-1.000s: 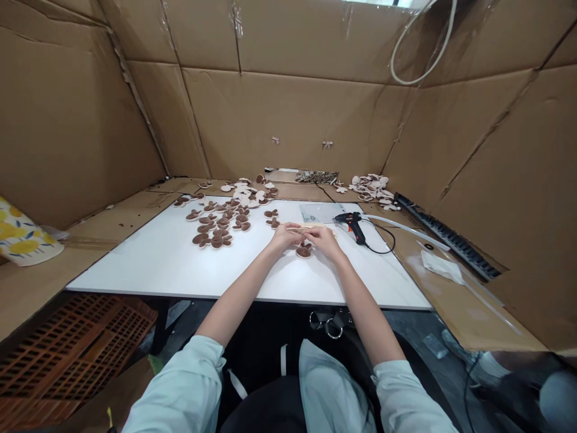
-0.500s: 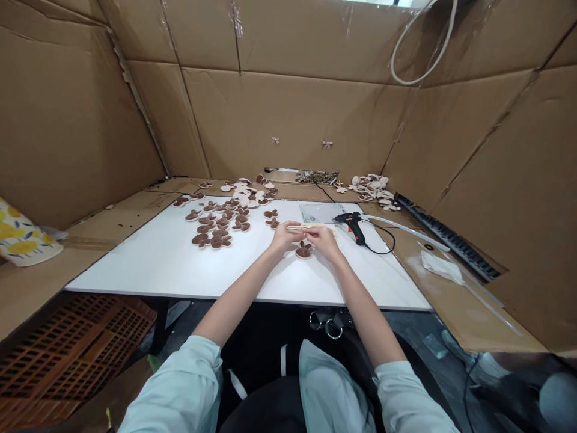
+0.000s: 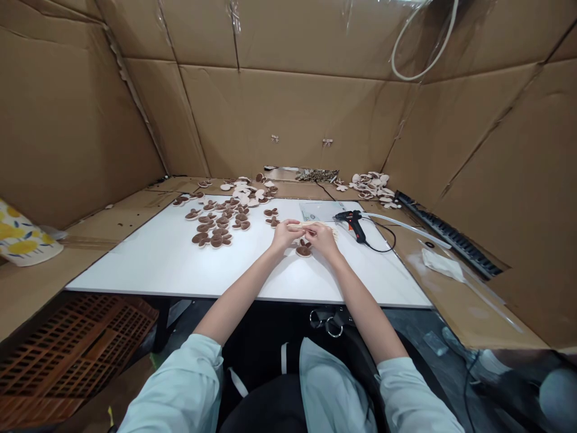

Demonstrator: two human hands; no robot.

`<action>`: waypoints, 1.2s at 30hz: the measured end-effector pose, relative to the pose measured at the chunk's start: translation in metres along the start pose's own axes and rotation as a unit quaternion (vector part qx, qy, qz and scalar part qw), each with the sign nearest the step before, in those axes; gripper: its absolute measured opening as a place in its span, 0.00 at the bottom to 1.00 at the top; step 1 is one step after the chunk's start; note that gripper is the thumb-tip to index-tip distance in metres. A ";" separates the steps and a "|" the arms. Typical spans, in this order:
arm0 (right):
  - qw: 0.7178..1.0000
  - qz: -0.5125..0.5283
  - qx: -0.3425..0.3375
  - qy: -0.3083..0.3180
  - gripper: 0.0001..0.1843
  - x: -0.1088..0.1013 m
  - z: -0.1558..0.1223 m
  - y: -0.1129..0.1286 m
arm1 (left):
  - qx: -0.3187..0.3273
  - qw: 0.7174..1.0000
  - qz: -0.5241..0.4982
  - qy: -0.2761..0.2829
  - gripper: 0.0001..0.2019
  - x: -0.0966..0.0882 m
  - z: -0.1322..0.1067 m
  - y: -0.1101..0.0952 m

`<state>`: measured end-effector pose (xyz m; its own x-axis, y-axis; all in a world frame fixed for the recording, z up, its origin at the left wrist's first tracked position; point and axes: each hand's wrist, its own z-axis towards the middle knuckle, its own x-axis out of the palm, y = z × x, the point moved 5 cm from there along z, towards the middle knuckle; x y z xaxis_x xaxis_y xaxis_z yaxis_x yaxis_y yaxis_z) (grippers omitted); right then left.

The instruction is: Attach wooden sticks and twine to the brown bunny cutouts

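Both hands are pinching a thin wooden stick lying side to side across the middle of the white table, left hand at its left end, right hand nearer its right end, brown cutout just below, lol.

Two bare hands hold one pale wooden strip. About fifteen brown-and-cream clover-shaped pieces lie on the white rectangular worktop, most toward its far left, and one more lies just below the hands. Two loose heaps of cream pieces sit beyond the far edge. One black glue gun with an orange trigger lies near the right edge. Two small pale bows hang on the brown cardboard wall.
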<state>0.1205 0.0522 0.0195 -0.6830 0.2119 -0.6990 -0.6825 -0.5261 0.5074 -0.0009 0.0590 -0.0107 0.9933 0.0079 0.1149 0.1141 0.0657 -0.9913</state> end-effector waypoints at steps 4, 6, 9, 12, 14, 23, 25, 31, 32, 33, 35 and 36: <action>0.999 -0.032 0.006 0.005 0.13 0.000 -0.001 0.002 | 0.036 0.997 0.066 -0.014 0.19 -0.003 0.005 0.001; 0.999 -0.036 0.012 0.010 0.11 -0.001 -0.001 0.003 | 0.064 0.993 0.101 -0.014 0.18 -0.002 0.004 -0.003; 0.999 -0.031 0.020 0.039 0.11 0.000 0.000 0.002 | 0.104 0.981 0.164 -0.016 0.18 0.000 -0.002 -0.012; 0.998 -0.022 0.025 0.056 0.12 0.003 0.000 -0.001 | 0.130 0.972 0.195 -0.010 0.17 0.003 -0.007 -0.019; 0.998 -0.019 0.027 0.048 0.12 0.004 0.001 -0.002 | 0.133 0.971 0.200 -0.007 0.16 0.004 -0.008 -0.021; 0.999 -0.010 0.036 0.018 0.10 0.005 -0.002 -0.004 | 0.119 0.971 0.205 -0.011 0.16 0.009 -0.010 -0.022; 0.999 -0.005 0.036 0.016 0.10 0.005 -0.001 -0.004 | 0.128 0.969 0.213 -0.006 0.16 0.011 -0.010 -0.023; 0.995 0.046 0.077 0.033 0.08 0.002 0.001 -0.007 | 0.179 0.951 0.250 0.027 0.14 0.013 -0.010 -0.027; 0.992 0.076 0.092 0.041 0.08 0.002 0.001 -0.009 | 0.186 0.950 0.248 0.033 0.13 0.013 -0.010 -0.028; 0.986 0.114 0.109 0.052 0.08 0.002 0.000 -0.010 | 0.189 0.951 0.242 0.037 0.13 0.013 -0.010 -0.028; 0.968 0.192 0.141 0.073 0.08 0.005 -0.001 -0.014 | 0.180 0.957 0.223 0.042 0.12 0.011 -0.009 -0.027; 0.960 0.223 0.151 0.079 0.08 0.006 -0.001 -0.016 | 0.171 0.962 0.211 0.042 0.12 0.010 -0.008 -0.026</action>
<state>0.1275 0.0612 0.0067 -0.8930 -0.1186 -0.4341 -0.3924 -0.2669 0.8802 0.0065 0.0493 0.0160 0.9497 0.0265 -0.3119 -0.2962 0.3982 -0.8681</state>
